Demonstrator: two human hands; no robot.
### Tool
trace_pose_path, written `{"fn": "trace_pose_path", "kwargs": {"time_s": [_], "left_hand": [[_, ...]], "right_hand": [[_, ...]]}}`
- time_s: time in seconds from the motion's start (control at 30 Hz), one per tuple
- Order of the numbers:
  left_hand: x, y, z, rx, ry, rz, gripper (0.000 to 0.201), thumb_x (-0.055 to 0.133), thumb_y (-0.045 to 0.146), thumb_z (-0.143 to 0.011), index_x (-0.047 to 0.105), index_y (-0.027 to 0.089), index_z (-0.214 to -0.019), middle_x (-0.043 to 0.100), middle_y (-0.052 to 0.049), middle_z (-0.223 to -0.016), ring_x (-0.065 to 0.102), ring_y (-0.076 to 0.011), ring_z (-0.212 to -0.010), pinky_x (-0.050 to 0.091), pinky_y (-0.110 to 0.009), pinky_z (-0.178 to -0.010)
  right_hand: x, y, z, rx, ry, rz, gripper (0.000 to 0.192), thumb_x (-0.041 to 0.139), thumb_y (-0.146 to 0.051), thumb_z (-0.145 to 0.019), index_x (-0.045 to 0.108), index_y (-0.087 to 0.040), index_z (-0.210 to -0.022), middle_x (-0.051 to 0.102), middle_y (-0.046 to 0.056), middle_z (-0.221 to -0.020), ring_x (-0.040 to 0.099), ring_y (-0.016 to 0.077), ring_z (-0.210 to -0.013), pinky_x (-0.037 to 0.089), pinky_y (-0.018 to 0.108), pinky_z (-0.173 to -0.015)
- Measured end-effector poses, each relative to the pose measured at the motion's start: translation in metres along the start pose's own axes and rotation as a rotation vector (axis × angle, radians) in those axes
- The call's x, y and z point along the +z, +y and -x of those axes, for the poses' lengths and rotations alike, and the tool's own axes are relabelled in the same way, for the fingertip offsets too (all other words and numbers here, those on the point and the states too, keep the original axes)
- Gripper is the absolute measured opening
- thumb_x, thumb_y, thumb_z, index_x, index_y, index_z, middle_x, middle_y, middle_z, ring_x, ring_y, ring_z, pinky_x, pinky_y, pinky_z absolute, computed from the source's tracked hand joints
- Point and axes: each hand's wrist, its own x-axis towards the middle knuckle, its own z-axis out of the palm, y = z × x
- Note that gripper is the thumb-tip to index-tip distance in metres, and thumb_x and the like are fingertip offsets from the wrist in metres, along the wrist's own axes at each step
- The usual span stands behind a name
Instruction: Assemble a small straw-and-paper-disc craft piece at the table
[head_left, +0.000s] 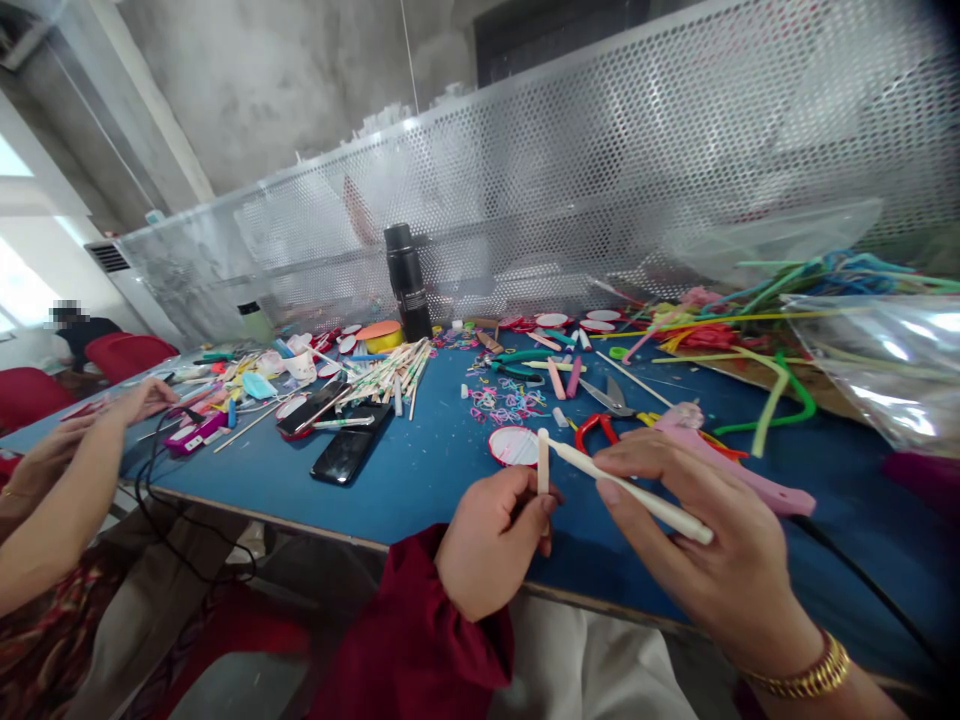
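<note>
My left hand (491, 545) is closed with a short, flat, cream-coloured stick (543, 465) pinched upright between thumb and fingers, just above the table's front edge. From the right, my right hand (724, 545) grips a long cream-white pen-shaped tool (637, 490) like a pencil. Its narrow tip points left, at or very close to the stick's upper part; whether they touch I cannot tell. Behind the stick lies a small round red-rimmed disc (513, 446) with a white face. Red-handled scissors (596, 432) and a pink hot glue gun (731, 465) lie near my right hand.
The blue table (442, 470) carries a bundle of thin sticks (390, 375), a black phone (351, 445), a black bottle (407, 280), green-handled pliers (521, 365) and fuzzy coloured stems (780, 385). A perforated metal screen (570, 180) stands behind. At left, a co-worker's arms (82, 480) reach over the table.
</note>
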Motion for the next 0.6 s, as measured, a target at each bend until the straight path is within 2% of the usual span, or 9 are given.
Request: {"fn": "trace_pose_path", "kwargs": {"time_s": [0.23, 0.47, 0.6], "left_hand": [[-0.0001, 0.0022, 0.0002, -0.009, -0.003, 0.003, 0.024, 0.052, 0.037, -0.101, 0.063, 0.016, -0.1, 0.06, 0.002, -0.066, 0.054, -0.0104, -0.06, 0.041, -0.023, -0.063], [-0.0005, 0.0041, 0.0007, -0.013, -0.006, 0.001, 0.023, 0.052, 0.036, -0.101, 0.063, 0.016, -0.1, 0.06, 0.002, -0.066, 0.054, -0.0104, -0.061, 0.041, -0.023, -0.063], [-0.0004, 0.0041, 0.0004, -0.019, -0.009, -0.003, 0.024, 0.052, 0.036, -0.101, 0.063, 0.016, -0.1, 0.06, 0.002, -0.065, 0.054, -0.0104, -0.06, 0.041, -0.023, -0.063]], "right_hand": [[0.0002, -0.0017, -0.0031, -0.039, 0.021, 0.028, 0.015, 0.07, -0.015, -0.087, 0.066, -0.026, -0.097, 0.072, 0.003, -0.087, 0.069, 0.0225, -0.081, 0.056, 0.038, -0.075], [-0.0007, -0.0018, -0.0019, 0.007, 0.035, 0.05, 0.012, 0.069, -0.018, -0.088, 0.066, -0.026, -0.096, 0.073, 0.004, -0.088, 0.07, 0.0237, -0.08, 0.056, 0.04, -0.075], [-0.001, -0.0007, -0.0013, -0.015, 0.02, 0.03, 0.015, 0.07, -0.016, -0.087, 0.067, -0.026, -0.097, 0.072, 0.003, -0.088, 0.07, 0.0234, -0.081, 0.056, 0.039, -0.075]]}}
